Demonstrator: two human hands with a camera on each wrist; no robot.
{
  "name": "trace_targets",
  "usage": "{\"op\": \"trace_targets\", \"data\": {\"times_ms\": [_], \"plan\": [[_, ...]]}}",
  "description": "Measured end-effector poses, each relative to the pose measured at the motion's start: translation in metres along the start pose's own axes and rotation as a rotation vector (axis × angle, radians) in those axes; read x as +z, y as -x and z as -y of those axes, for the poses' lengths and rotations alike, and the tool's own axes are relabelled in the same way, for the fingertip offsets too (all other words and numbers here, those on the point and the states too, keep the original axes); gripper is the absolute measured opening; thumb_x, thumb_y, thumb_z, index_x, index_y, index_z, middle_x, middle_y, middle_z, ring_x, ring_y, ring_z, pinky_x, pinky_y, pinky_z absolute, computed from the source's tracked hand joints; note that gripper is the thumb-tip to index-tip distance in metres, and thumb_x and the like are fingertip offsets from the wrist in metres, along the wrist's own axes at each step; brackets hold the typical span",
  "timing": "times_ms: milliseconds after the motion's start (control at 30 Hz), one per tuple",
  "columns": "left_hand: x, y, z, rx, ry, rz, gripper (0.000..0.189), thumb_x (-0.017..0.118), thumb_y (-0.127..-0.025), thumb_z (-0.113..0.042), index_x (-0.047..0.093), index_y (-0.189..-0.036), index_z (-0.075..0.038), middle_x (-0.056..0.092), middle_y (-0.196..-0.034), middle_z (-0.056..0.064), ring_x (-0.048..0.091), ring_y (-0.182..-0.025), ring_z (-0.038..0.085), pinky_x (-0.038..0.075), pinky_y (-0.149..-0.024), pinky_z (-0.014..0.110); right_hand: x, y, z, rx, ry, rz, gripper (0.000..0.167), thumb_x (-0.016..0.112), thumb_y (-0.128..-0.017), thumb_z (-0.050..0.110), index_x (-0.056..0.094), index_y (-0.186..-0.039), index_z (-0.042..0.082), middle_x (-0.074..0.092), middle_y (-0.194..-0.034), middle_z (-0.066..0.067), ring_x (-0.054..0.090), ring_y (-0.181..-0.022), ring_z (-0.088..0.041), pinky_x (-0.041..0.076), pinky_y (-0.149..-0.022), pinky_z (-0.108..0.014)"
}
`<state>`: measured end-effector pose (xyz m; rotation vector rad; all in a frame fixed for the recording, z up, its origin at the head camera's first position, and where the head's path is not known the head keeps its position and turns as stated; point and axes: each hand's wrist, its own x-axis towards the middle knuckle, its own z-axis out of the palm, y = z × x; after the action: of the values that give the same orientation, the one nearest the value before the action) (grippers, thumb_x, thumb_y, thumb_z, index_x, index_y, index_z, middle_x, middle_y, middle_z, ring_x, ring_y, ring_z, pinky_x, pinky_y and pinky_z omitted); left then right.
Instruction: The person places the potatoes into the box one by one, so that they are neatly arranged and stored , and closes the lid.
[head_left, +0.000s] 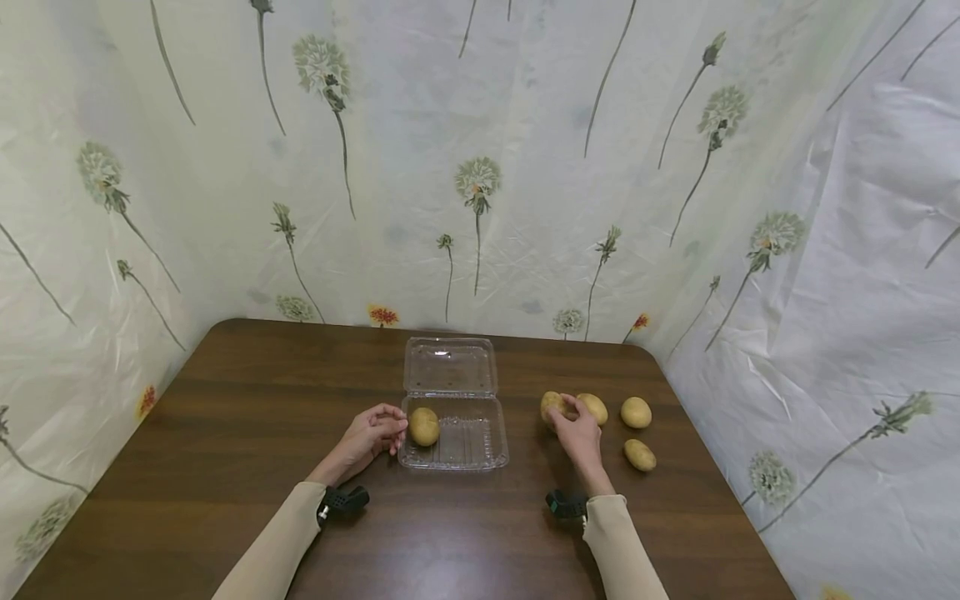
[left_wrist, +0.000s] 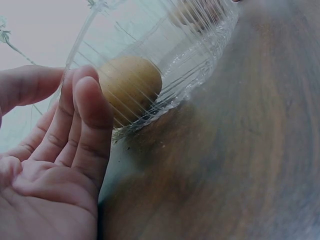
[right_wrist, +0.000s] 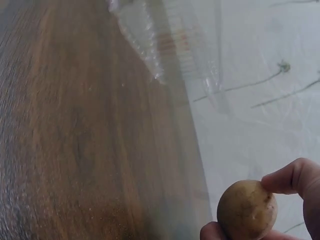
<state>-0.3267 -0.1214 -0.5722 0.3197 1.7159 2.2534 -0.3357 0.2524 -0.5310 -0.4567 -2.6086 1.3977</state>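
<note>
A clear plastic clamshell container [head_left: 468,429] lies on the table, its lid [head_left: 450,367] folded back. Inside it, at the left end, rests one potato [head_left: 424,427], seen through the ribbed wall in the left wrist view. My left hand [head_left: 375,433] pinches the container's left rim between thumb and fingers. To the right of the container, my right hand [head_left: 579,429] grips a second potato [head_left: 552,406]; the right wrist view shows this potato [right_wrist: 246,210] between thumb and fingers. Just behind that hand sits another potato [head_left: 593,408], partly covered by the fingers.
Two more potatoes, one upper [head_left: 636,412] and one lower [head_left: 640,455], lie farther right on the brown wooden table [head_left: 465,533]. A flower-printed curtain [head_left: 525,208] hangs behind and at both sides of the table.
</note>
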Motion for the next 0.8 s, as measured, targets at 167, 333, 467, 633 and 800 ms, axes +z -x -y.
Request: {"op": "trace_targets", "data": {"times_ms": [167, 333, 467, 633, 800], "plan": [[0.000, 0.000, 0.000, 0.006, -0.001, 0.009, 0.018, 0.061, -0.095, -0.011, 0.051, -0.107, -0.002, 0.062, -0.077, 0.003, 0.056, -0.064, 0.012, 0.049, -0.055, 0.023, -0.001, 0.002, 0.003, -0.002, -0.017, 0.008, 0.051, 0.063, -0.088, 0.038, 0.053, -0.134, 0.019, 0.060, -0.125, -0.021, 0.054, -0.119, -0.033, 0.046, -0.095, -0.048], [0.001, 0.001, -0.001, 0.011, 0.005, 0.007, 0.018, 0.060, -0.095, -0.010, 0.050, -0.107, -0.001, 0.061, -0.076, 0.003, 0.056, -0.064, 0.012, 0.049, -0.055, 0.023, -0.001, 0.004, 0.007, 0.000, -0.035, 0.022, 0.051, 0.063, -0.088, 0.037, 0.053, -0.134, 0.019, 0.059, -0.126, -0.020, 0.059, -0.114, -0.032, 0.049, -0.091, -0.045], [0.000, 0.001, 0.000, 0.017, 0.014, 0.011, 0.017, 0.061, -0.094, -0.010, 0.051, -0.106, -0.002, 0.061, -0.076, 0.003, 0.056, -0.064, 0.012, 0.049, -0.055, 0.023, -0.001, 0.004, 0.009, -0.005, -0.041, 0.018, 0.050, 0.064, -0.088, 0.037, 0.054, -0.134, 0.020, 0.063, -0.122, -0.019, 0.061, -0.109, -0.029, 0.049, -0.087, -0.040], [-0.001, 0.000, 0.000, 0.015, 0.020, 0.015, 0.016, 0.061, -0.094, -0.009, 0.052, -0.105, -0.004, 0.062, -0.076, 0.003, 0.056, -0.064, 0.012, 0.049, -0.055, 0.023, -0.001, 0.004, 0.014, -0.035, -0.050, 0.000, 0.047, 0.066, -0.087, 0.035, 0.057, -0.130, 0.019, 0.066, -0.116, -0.017, 0.061, -0.107, -0.027, 0.048, -0.079, -0.032], [0.000, 0.000, 0.000, 0.001, 0.018, 0.005, 0.017, 0.062, -0.093, -0.010, 0.052, -0.105, -0.003, 0.061, -0.076, 0.004, 0.056, -0.064, 0.012, 0.049, -0.055, 0.023, -0.001, 0.007, 0.021, -0.070, -0.061, 0.002, 0.047, 0.067, -0.088, 0.035, 0.058, -0.130, 0.018, 0.065, -0.117, -0.018, 0.060, -0.110, -0.026, 0.048, -0.080, -0.033]]}}
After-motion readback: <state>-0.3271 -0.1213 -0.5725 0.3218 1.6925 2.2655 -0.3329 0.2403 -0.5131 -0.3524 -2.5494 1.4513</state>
